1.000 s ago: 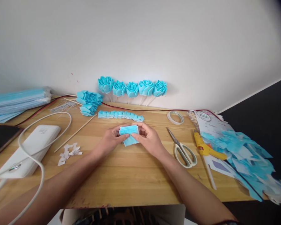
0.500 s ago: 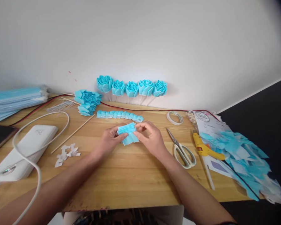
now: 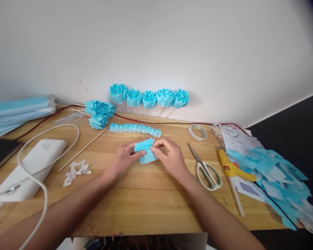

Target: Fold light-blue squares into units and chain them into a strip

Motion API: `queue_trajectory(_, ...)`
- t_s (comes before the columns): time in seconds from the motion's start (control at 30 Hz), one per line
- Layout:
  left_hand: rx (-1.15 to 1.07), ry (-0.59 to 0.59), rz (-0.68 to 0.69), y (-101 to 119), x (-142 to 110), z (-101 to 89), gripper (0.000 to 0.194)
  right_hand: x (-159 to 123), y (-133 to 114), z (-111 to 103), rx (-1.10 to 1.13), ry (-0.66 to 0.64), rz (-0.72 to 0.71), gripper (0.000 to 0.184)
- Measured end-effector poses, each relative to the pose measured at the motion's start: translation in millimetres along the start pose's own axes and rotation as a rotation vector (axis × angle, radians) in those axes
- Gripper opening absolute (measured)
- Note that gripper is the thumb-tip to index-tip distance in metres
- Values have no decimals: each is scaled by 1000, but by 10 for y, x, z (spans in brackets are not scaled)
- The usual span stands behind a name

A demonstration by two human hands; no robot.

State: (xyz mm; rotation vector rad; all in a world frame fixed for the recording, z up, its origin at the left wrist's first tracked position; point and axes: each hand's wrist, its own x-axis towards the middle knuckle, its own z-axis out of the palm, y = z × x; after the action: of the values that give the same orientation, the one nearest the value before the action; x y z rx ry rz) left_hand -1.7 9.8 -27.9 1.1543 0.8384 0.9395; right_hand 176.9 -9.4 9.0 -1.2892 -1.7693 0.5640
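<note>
Between my two hands is a pleated piece of light-blue fabric [image 3: 147, 157], with narrow folds along its top and a flat part hanging below. My left hand [image 3: 125, 156] pinches its left side, thumb in front. My right hand [image 3: 169, 152] grips the upper right edge between thumb and fingertips. Just behind lies a row of folded blue petals [image 3: 135, 128] on the wooden table [image 3: 143, 198]. To the right of my right hand rest scissors [image 3: 206, 168] with pale handles, blades pointing away.
Blue fabric flowers [image 3: 149, 99] on sticks lean against the wall; more flowers [image 3: 99, 109] lie at left. A tape roll [image 3: 197, 132], yellow glue gun [image 3: 231, 166] and blue scraps [image 3: 276, 177] are at right. Left are a thin stick [image 3: 83, 149], white paper bits [image 3: 75, 172] and a power bank [image 3: 39, 166].
The pleated blue fabric has tilted, its right side slightly higher. My right hand's fingers have shifted to its right edge, while my left hand keeps its pinch. The view has moved slightly.
</note>
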Motion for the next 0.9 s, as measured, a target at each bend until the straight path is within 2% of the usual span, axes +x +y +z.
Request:
queue_trajectory(0.23, -44, 31, -22, 100, -11, 39, 31, -2, -28, 8, 20, 36, 38, 5)
queue_trajectory(0.3, -33, 34, -10, 99, -7, 38, 29, -3, -26, 10, 38, 35, 55, 12)
queue_trajectory(0.37, -22, 33, 5, 88, -2, 34, 28, -3, -20, 10, 43, 27, 66, 15)
queue_trajectory(0.57, 1, 23, 4, 97, -14, 30, 28, 8, -16, 3, 80, -32, 97, 7)
queue_trajectory(0.7, 48, 10, 10, 142, -45, 25, 28, 13, -23, 3, 111, -41, 108, 11)
queue_trajectory(0.9, 43, 43, 20, 124, -68, -5, 33, 10, -23, 8, 92, -61, 99, 9)
